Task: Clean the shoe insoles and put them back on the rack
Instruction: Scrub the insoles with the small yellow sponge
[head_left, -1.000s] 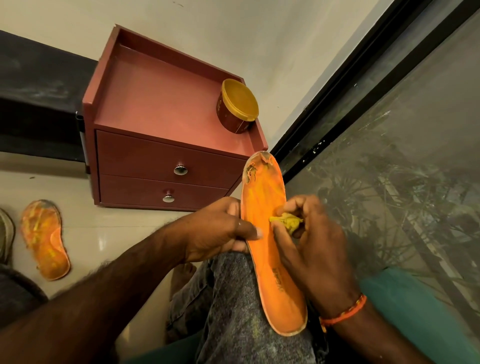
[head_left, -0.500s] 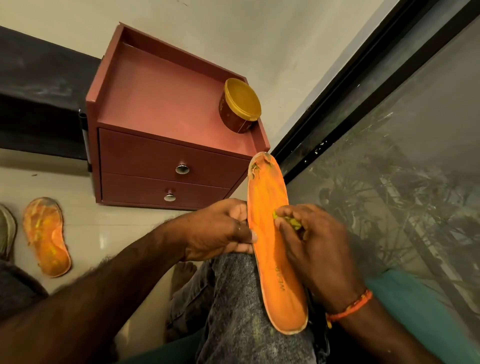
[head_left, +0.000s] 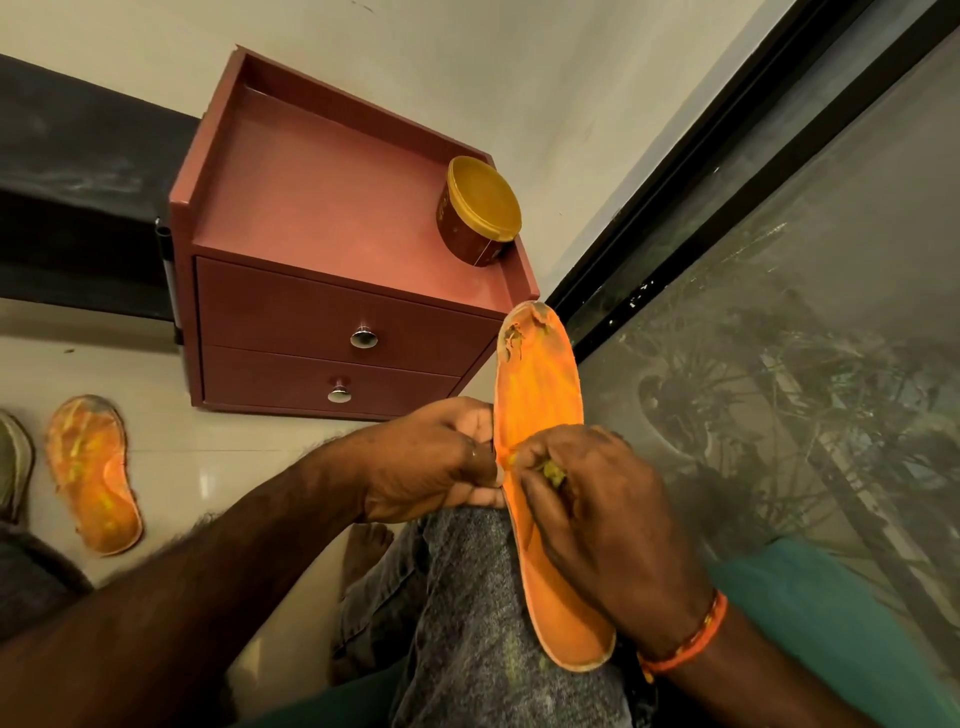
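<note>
An orange insole (head_left: 540, 384) rests lengthwise on my raised knee, toe end pointing away and dirty at the tip. My left hand (head_left: 431, 457) pinches its left edge at mid-length. My right hand (head_left: 592, 499) lies over the insole's middle, fingers closed on a small yellow-green wad (head_left: 551, 470) pressed against the surface. A second orange insole (head_left: 93, 478), streaked yellow, lies flat on the floor at the left.
A dark red two-drawer cabinet (head_left: 322, 332) stands ahead with a yellow-lidded jar (head_left: 480, 210) on its top. A glass door with a black frame (head_left: 727, 156) runs along the right. A grey shoe (head_left: 13, 462) shows at the left edge.
My right hand has slid with the wad leftwards across the insole towards my left thumb. The camera has shifted slightly; the left hand keeps its grip.
</note>
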